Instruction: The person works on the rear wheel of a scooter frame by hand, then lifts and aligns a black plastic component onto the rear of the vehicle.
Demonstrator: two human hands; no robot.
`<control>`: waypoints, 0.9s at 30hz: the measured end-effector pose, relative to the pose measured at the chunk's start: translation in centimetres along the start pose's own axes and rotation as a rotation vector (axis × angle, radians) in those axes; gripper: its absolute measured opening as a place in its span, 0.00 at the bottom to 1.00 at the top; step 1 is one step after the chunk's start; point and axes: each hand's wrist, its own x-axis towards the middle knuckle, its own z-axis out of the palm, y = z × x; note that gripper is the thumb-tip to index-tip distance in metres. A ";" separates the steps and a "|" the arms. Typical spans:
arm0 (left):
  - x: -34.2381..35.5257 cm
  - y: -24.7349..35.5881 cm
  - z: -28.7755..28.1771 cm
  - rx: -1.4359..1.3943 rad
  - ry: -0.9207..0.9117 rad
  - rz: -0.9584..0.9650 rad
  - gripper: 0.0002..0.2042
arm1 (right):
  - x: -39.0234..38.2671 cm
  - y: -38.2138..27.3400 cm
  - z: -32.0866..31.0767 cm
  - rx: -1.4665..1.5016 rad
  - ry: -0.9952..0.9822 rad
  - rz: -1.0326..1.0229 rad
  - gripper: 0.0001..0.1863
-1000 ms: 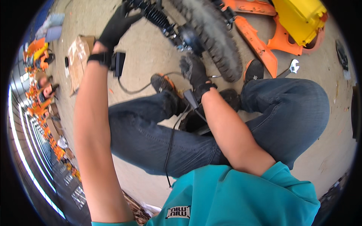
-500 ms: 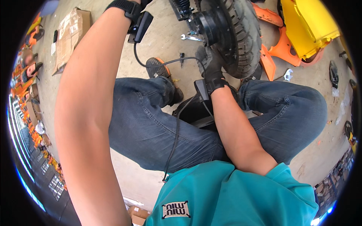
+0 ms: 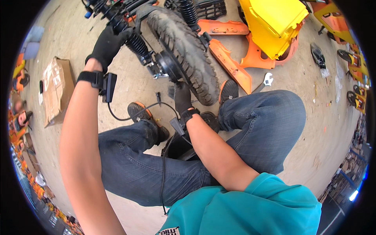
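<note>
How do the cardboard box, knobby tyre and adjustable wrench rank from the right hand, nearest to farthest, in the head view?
1. Knobby tyre: right beside the right hand, up and to its right.
2. Adjustable wrench: off to the right.
3. Cardboard box: far left.

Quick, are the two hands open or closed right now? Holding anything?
Left hand: at the black spring shock; grip cannot be told.
Right hand: just below the wheel hub; fingers unclear, cannot tell.
</note>
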 end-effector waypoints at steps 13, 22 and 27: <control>-0.5 1.2 0.3 -0.065 0.055 -0.104 0.16 | 1.3 0.9 -0.9 0.144 -0.060 0.177 0.11; 0.3 -0.7 0.0 0.016 0.020 0.001 0.14 | 0.4 -0.2 -0.7 0.355 -0.065 0.346 0.16; 0.4 -0.7 0.0 -0.003 -0.005 -0.024 0.16 | -0.7 -0.6 -0.3 -0.026 -0.024 0.061 0.16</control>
